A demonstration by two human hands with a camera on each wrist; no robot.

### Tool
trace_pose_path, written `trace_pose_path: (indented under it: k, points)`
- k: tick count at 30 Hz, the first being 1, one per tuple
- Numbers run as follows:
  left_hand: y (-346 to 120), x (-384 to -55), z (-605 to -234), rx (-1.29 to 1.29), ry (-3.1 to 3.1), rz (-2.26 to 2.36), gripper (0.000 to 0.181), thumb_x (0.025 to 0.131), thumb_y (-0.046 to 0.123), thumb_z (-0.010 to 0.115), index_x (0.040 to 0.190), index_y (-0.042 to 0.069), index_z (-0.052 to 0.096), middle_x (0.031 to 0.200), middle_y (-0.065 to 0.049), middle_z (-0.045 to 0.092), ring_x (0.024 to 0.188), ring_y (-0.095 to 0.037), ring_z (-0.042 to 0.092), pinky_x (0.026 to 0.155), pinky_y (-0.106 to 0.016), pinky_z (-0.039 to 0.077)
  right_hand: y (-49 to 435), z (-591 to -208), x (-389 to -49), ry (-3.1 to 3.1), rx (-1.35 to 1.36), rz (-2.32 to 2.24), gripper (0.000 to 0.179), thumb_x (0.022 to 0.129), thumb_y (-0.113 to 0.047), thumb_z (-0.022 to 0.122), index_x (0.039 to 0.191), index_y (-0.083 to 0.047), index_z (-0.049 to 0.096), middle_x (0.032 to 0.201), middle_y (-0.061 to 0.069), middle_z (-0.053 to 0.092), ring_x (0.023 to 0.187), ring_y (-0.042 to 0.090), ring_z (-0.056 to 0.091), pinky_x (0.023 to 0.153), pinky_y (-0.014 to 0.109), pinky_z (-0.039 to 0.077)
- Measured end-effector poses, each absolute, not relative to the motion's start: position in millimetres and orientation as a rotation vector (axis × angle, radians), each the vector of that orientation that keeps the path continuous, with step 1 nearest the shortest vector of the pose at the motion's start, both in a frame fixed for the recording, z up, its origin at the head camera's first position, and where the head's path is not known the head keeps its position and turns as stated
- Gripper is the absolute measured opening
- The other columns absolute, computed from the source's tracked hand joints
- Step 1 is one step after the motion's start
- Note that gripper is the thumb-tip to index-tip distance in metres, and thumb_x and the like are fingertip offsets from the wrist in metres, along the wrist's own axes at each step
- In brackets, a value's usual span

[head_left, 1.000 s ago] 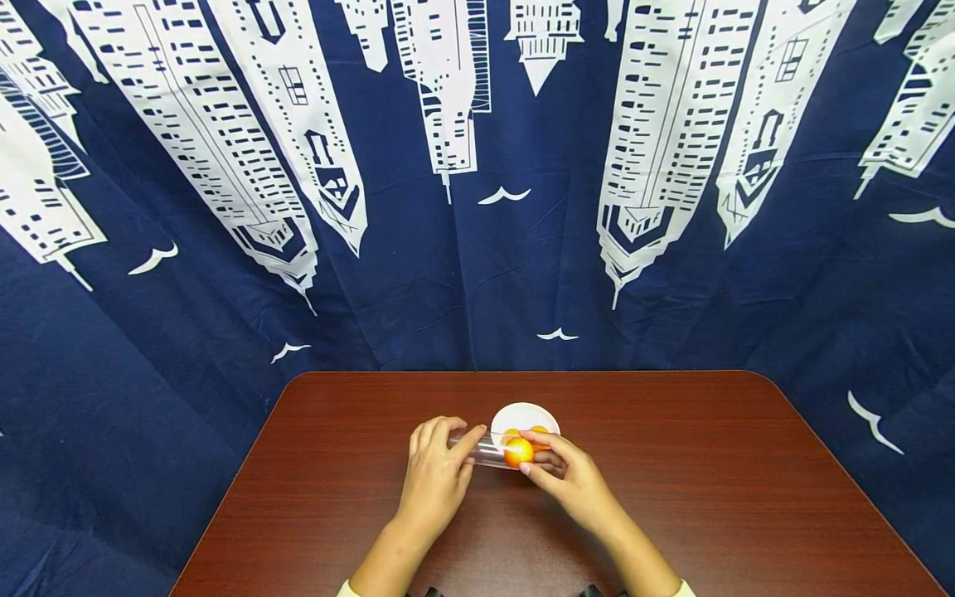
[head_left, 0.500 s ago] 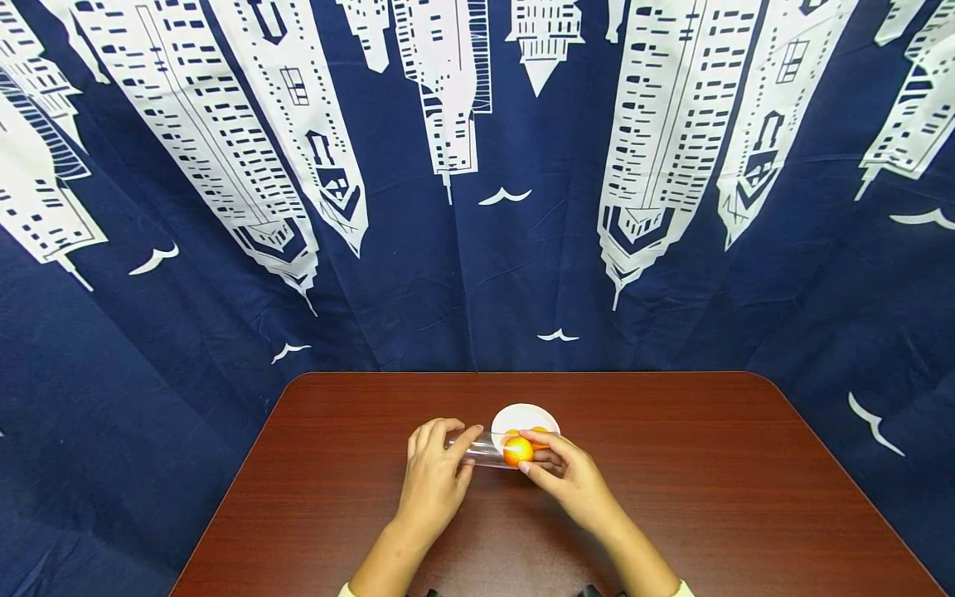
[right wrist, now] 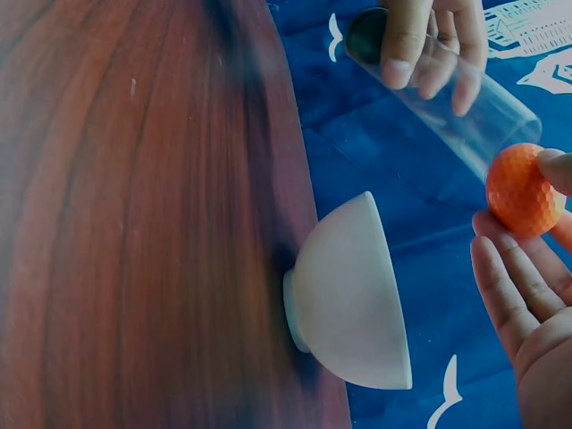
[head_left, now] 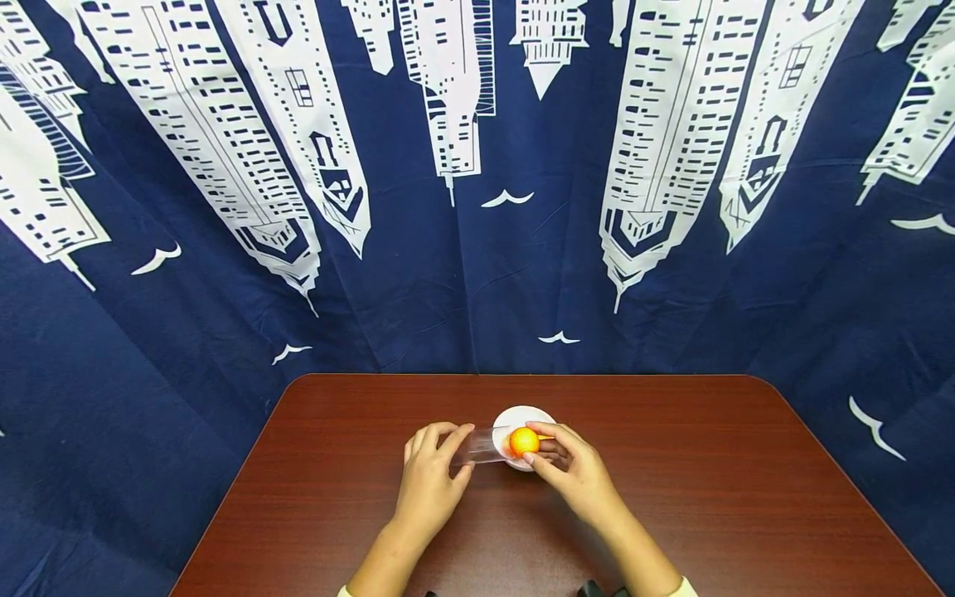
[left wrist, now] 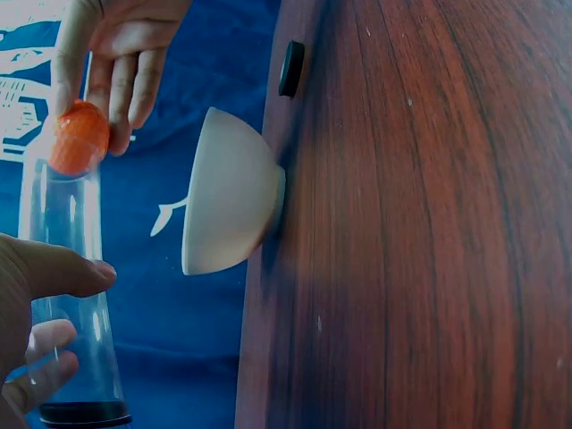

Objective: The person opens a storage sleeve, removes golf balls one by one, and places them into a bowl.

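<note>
My left hand (head_left: 433, 485) grips a clear plastic tube (head_left: 480, 446), fingers and thumb around it. In the left wrist view a black cap (left wrist: 85, 413) closes the tube's near end. Between the thumb and fingers of my right hand (head_left: 585, 481) is an orange golf ball (right wrist: 525, 189), its dimples plain in the right wrist view. It sits right at the tube's open mouth; whether part of it is inside I cannot tell. Both hands hold these above the near side of a white bowl (head_left: 522, 414). Some orange shows inside the bowl, mostly hidden behind the tube and ball.
The bowl stands on a reddish-brown wooden table (head_left: 709, 497). A small black disc (left wrist: 291, 69) lies on the table in the left wrist view. Behind the far edge hangs a dark blue cloth (head_left: 477, 274) printed with white buildings and birds.
The golf ball and right hand have shifted slightly right and toward the far edge. The tube now lies a little more to the left of the ball. My left hand has barely moved.
</note>
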State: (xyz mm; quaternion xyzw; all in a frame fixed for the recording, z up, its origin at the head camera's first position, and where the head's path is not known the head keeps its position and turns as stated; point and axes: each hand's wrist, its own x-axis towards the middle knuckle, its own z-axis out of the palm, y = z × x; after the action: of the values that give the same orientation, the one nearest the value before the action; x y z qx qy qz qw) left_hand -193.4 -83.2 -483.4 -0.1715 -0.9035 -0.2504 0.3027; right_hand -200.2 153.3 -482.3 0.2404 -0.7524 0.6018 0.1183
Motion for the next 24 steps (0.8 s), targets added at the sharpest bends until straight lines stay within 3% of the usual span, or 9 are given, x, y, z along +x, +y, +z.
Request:
trace_pose_path:
  k: [4,11,18,24]
  points:
    - [-85,-195,-484,-0.422,-2.399,-0.681,0.063,0.068,0.014,0.094,0.126,0.021,0.069,0.117,-0.001,0.064,0.116,-0.024,0.058,0.105,-0.05,0.044,157,-481,-202,-2.197,0.68,1.691,0.043,0.088,-0.002,0.075,0.13,-0.001,0.063,0.119,0.014,0.065,0.101,0.008,0.069,0.086,0.025,0.059]
    - [-87,-197,-486,-0.38,-2.44,-0.784,0.061,0.073,0.019,0.091,0.128,0.018,0.066,0.118,-0.002,0.068,0.117,-0.024,0.059,0.104,-0.051,0.044,160,-481,-207,-2.237,0.666,1.485,0.043,0.085,-0.002,0.079,0.126,-0.005,0.067,0.114,0.007,0.068,0.094,0.019,0.071,0.078,0.032,0.061]
    - [-88,-197,-491,-0.334,-2.497,-0.856,0.056,0.078,0.026,0.088,0.127,0.014,0.065,0.12,-0.003,0.071,0.115,-0.022,0.061,0.1,-0.047,0.047,164,-485,-212,-2.378,0.615,1.272,0.045,0.081,-0.004,0.083,0.124,-0.008,0.069,0.111,0.001,0.068,0.091,0.012,0.069,0.077,0.035,0.06]
    - [-86,-197,-494,-0.276,-2.546,-0.952,0.056,0.08,0.028,0.086,0.129,0.011,0.063,0.122,-0.006,0.071,0.117,-0.023,0.063,0.1,-0.045,0.052,165,-489,-216,-2.45,0.63,1.053,0.043,0.08,-0.009,0.085,0.12,-0.008,0.071,0.108,0.0,0.068,0.09,0.015,0.067,0.078,0.035,0.057]
